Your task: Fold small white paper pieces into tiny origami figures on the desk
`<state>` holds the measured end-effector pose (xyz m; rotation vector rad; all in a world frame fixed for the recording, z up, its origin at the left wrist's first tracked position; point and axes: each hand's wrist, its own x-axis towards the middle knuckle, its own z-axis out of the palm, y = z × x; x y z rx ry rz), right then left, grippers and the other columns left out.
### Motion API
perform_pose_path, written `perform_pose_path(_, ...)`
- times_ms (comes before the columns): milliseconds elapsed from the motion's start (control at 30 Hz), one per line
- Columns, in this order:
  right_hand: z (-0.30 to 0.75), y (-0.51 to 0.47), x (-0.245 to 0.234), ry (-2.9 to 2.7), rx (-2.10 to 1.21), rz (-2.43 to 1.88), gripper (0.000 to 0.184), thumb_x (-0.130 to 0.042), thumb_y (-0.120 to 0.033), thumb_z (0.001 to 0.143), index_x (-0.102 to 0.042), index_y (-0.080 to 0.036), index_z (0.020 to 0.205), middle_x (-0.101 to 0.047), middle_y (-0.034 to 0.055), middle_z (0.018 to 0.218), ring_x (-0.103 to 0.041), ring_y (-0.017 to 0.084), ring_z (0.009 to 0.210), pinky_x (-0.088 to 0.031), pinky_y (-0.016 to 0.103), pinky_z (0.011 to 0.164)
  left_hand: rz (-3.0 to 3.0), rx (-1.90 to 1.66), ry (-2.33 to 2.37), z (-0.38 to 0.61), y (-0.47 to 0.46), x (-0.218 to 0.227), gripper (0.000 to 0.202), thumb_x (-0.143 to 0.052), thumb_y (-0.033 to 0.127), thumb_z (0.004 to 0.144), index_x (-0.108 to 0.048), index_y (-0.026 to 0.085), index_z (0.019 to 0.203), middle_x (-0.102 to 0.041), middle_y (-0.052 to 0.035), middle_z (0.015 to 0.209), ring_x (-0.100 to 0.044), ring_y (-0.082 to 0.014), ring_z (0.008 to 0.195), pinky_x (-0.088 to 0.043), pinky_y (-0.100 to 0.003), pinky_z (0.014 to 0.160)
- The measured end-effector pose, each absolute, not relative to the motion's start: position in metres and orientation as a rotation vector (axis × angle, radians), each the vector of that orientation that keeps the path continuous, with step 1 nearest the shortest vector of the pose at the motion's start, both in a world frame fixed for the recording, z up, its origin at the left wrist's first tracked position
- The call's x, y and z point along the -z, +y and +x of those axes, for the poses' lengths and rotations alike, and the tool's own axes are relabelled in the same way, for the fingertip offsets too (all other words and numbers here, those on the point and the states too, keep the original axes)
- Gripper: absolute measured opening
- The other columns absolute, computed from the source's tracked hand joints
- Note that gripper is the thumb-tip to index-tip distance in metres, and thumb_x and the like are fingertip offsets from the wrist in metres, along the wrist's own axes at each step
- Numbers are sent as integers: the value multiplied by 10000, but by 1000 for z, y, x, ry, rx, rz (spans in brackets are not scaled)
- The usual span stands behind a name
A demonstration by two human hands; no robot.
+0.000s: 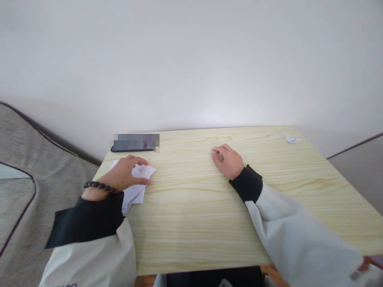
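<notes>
My left hand (124,175) lies on a white folded paper (138,187) at the left edge of the pale wooden table (194,215), fingers curled over it and thumb pressed along its near side. A dark bead bracelet sits on that wrist. My right hand (228,159) rests on the bare tabletop near the middle, fingers curled inward with the tips pinched together; nothing shows in them.
A black phone (131,149) lies flat at the table's far left corner, just beyond the paper. A small white paper scrap (292,139) sits at the far right corner. A grey upholstered seat (26,191) stands to the left, a white wall behind.
</notes>
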<state>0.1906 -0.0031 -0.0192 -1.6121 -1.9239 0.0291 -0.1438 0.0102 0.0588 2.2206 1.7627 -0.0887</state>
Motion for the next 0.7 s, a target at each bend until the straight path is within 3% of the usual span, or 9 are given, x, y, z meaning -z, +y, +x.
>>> perform_pose_path(167,185,1,19,-1934,-27,-1611,205,-491,-282,842,-647,-206,953,-640,34,932,-618,172,813,-456,280,716,2089,140,1829,-160,7,-55,731,-678,535,463,-567,183,1093,-516,-115,1109,-508,-295,1031,-392,-370,912)
perform_pose_path(300,185,0,18,-1927,-45,-1628,205,-496,-275,838,-649,-202,953,-642,32,930,-618,171,819,-455,277,723,2039,122,1793,-159,9,-53,711,-674,514,458,-536,183,1072,-519,-95,1060,-522,-261,958,-423,-351,855)
perform_pose_path(500,186,0,18,-1923,-61,-1624,213,-495,-278,836,-648,-196,959,-641,30,934,-593,139,675,-449,270,689,2058,47,1759,-159,10,-53,597,-666,487,464,-568,189,972,-575,-44,903,-538,-221,821,-440,-324,767)
perform_pose_path(700,185,1,17,-1917,-59,-1594,208,-500,-269,829,-651,-186,945,-641,39,920,-574,135,628,-446,275,675,2076,-125,1660,-166,10,-57,405,-589,517,592,-633,215,858,-640,-26,767,-576,-214,749,-439,-316,706)
